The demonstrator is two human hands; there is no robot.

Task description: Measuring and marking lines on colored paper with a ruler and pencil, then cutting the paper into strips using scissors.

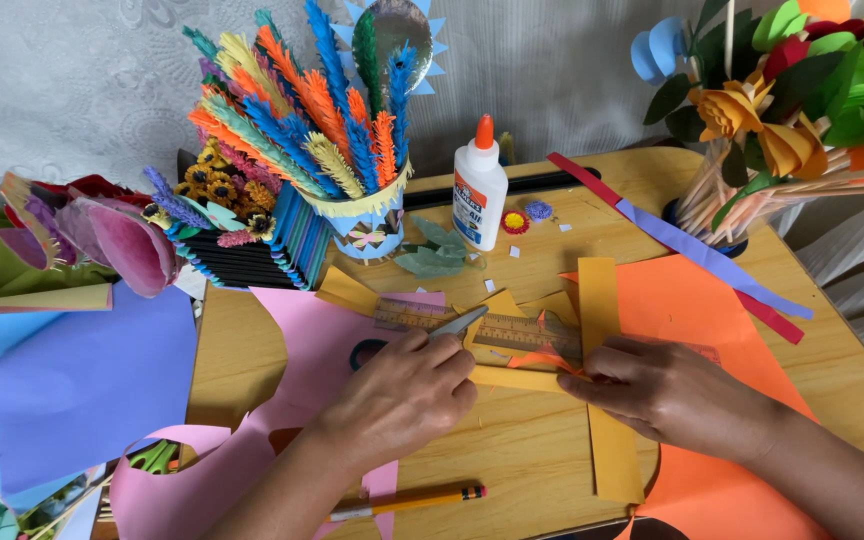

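Observation:
My left hand (400, 395) is closed around a pair of scissors (457, 324), whose grey blades stick out toward a wooden ruler (512, 330). A narrow yellow paper strip (514, 378) lies crosswise between my hands. My right hand (664, 388) pinches its right end, fingers pressed down on the wooden table (242, 350). Beneath that strip a longer yellow strip (607, 400) runs toward me. An orange paper sheet (702, 300) lies under my right hand, and a pink cut-out sheet (302, 340) lies under my left.
A white glue bottle (479, 190) with an orange cap stands behind the ruler. Paper-feather pots (332, 170) and paper flowers (782, 110) crowd the back. Blue and purple sheets (62, 380) lie at left. A yellow pencil (412, 502) rests near me. Purple and red strips (702, 250) lie at right.

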